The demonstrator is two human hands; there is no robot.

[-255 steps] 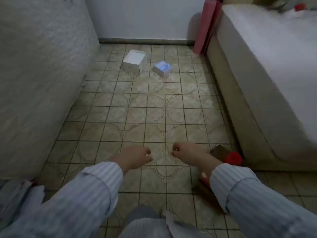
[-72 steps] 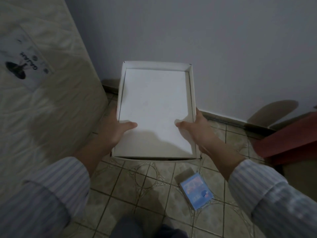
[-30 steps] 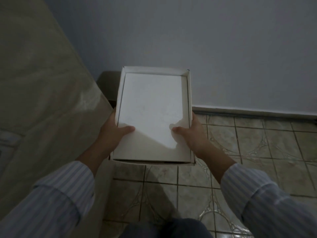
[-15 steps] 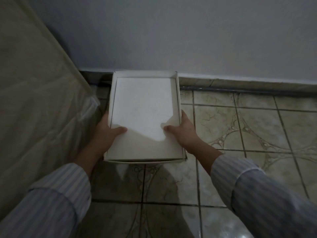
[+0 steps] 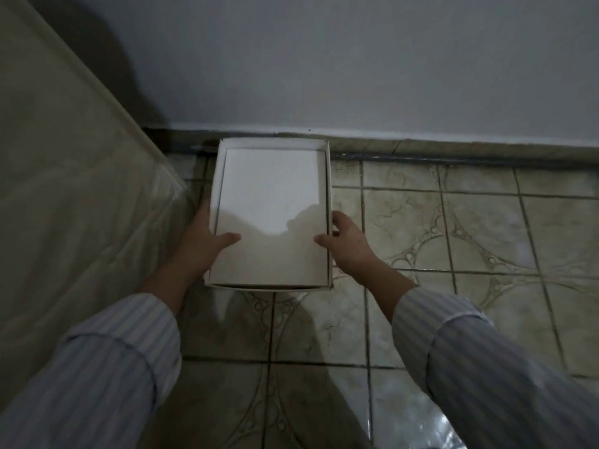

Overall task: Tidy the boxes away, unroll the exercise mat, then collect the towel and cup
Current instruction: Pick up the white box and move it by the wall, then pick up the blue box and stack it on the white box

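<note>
An open white cardboard box (image 5: 270,196) sits low in the floor corner, its far end against the skirting board. My left hand (image 5: 202,241) grips its left wall, thumb over the rim and fingers hidden behind the side. On the right wall my right hand (image 5: 345,241) has its thumb resting inside the rim and its fingers spread loosely beside the box. The box is empty inside. The blue box, the mat, the towel and the cup are out of view.
A plastic-wrapped mattress (image 5: 64,202) leans against the wall on the left, close to the box. The grey wall (image 5: 356,59) and dark skirting (image 5: 453,147) run across the back. Patterned floor tiles (image 5: 453,254) stretch to the right and toward me.
Both hands have carried the white box down and forward into the corner beside the mattress. The right hand's fingers have loosened from the box's side.
</note>
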